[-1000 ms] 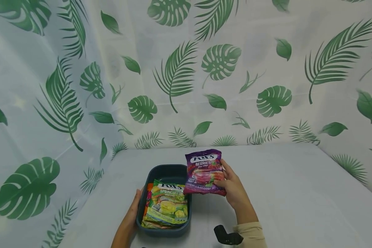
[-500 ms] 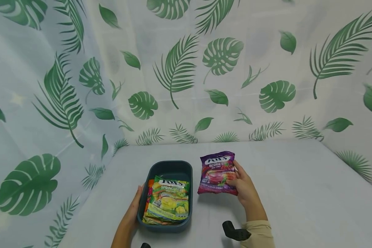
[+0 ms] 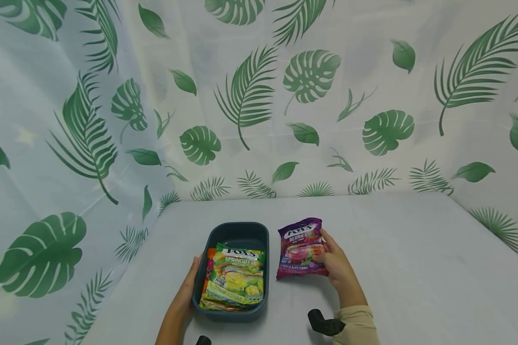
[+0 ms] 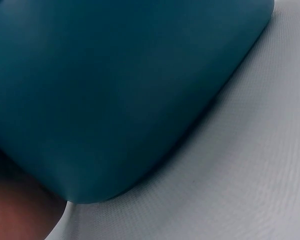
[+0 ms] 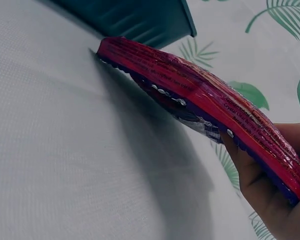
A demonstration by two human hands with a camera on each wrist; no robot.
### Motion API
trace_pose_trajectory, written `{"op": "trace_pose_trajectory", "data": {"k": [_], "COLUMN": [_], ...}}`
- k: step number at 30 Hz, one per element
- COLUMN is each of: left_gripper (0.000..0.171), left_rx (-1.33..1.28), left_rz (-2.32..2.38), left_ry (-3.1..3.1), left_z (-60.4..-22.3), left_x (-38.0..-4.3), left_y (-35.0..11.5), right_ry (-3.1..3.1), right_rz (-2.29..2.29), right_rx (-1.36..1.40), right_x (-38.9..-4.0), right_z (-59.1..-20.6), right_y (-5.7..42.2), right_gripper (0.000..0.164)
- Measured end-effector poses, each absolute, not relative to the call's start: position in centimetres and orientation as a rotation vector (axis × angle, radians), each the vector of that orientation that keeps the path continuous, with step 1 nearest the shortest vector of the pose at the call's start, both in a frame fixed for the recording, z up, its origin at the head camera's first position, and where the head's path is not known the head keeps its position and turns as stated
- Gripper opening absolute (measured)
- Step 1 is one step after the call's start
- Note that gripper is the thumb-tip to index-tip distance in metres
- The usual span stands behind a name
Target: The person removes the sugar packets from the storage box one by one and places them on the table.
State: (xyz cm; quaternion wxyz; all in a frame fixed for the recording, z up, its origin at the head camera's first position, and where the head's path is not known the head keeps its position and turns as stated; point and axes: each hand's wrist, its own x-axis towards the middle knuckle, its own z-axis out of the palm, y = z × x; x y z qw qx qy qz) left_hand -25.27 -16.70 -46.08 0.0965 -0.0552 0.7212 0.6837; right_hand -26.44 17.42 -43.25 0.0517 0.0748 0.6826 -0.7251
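My right hand (image 3: pixel 337 268) pinches a purple bag of Fox's Berries candy (image 3: pixel 301 249) by its right side, thumb on the front. In the right wrist view the candy bag (image 5: pixel 190 85) appears edge-on, its far end low over the white cloth and casting a shadow. My left hand (image 3: pixel 185 287) rests along the left outer wall of a dark teal plastic box (image 3: pixel 230 316). In the left wrist view the box's smooth wall (image 4: pixel 120 100) fills most of the frame, with a blurred bit of hand at the lower left.
A green-yellow Fox's Spring Tea candy bag (image 3: pixel 235 275) lies in the box, with an orange packet (image 3: pixel 208 261) showing beside it. The table wears a white cloth (image 3: pixel 414 268). A leaf-print curtain (image 3: pixel 250 115) stands behind and at the sides.
My right hand has carried the berries bag rightward, away from the box's right rim, and lowered it toward the table. My left hand stays at the box.
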Motion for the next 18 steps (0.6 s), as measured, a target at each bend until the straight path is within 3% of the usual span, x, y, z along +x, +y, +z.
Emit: {"op": "trace_pose_trajectory", "data": {"k": [18], "left_gripper": [0.091], "left_rx": [-0.141], "left_rz": [2.047], "left_ry": [2.138], "left_z": [-46.30], "left_x": [-25.16], "left_y": [-16.66], "right_ry": [2.220], "right_rz": [-2.038], "right_rx": [0.252], "right_x": [-26.77], "right_z": [-44.26], "right_y": [17.37], "right_gripper": [0.083]}}
